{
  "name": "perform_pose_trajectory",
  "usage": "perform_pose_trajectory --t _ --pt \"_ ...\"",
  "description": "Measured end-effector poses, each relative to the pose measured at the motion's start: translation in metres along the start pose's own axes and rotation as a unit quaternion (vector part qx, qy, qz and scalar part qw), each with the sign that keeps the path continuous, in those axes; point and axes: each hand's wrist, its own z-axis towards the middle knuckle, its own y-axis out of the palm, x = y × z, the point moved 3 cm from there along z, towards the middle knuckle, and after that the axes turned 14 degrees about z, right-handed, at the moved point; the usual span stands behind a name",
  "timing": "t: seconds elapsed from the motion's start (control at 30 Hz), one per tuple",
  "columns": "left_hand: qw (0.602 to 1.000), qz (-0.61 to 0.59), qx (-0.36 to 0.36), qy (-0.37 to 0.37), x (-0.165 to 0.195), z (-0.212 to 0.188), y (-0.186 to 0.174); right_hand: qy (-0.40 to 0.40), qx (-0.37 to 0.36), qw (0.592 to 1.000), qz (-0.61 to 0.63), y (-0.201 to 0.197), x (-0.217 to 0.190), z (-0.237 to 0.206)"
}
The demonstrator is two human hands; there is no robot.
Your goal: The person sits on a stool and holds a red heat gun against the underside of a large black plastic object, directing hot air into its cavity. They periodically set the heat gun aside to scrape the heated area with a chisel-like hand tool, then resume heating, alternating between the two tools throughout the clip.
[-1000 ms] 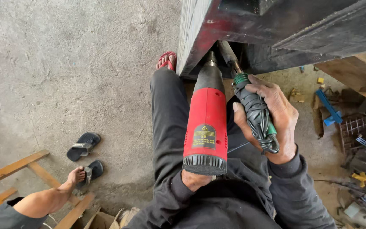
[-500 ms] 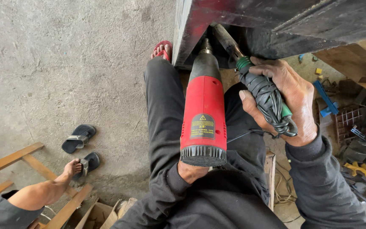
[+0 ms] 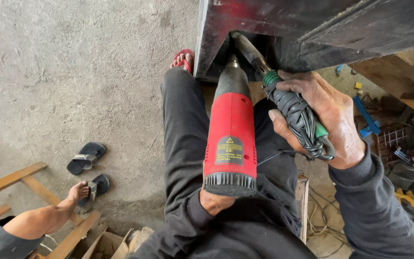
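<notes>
left hand (image 3: 215,201) grip closed on red heat gun (image 3: 230,144); right hand (image 3: 327,120) grip closed on cable-wrapped tool (image 3: 291,108)

One label noted: a black, roughly square sticker (image 3: 229,150) with a yellow warning triangle and yellow print, on the upper face of the red heat gun (image 3: 231,139), near its vented rear end. One open brown cardboard box (image 3: 105,244) sits on the floor at the lower frame edge.
</notes>
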Motion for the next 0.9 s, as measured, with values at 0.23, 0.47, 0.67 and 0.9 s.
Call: perform_pose_trajectory --t 0.23,0.47,0.67,0.9 --pt "0.999 0.002 -0.053 -0.009 -0.005 0.001 -0.011 -0.024 -0.038 0.999 -0.007 -0.001 -0.004 -0.003" --pt "0.824 0.539 -0.047 0.168 -0.01 -0.002 -0.038 -0.033 -0.049 0.998 -0.009 0.003 0.003 -0.012" --pt "0.961 0.239 -0.065 0.121 -0.013 -0.001 -0.046 -0.022 -0.041 0.999 -0.011 0.005 0.006 -0.013" --pt "0.953 0.268 -0.06 0.129 -0.011 -0.008 -0.032 -0.016 -0.035 0.999 -0.01 0.008 0.007 -0.009"
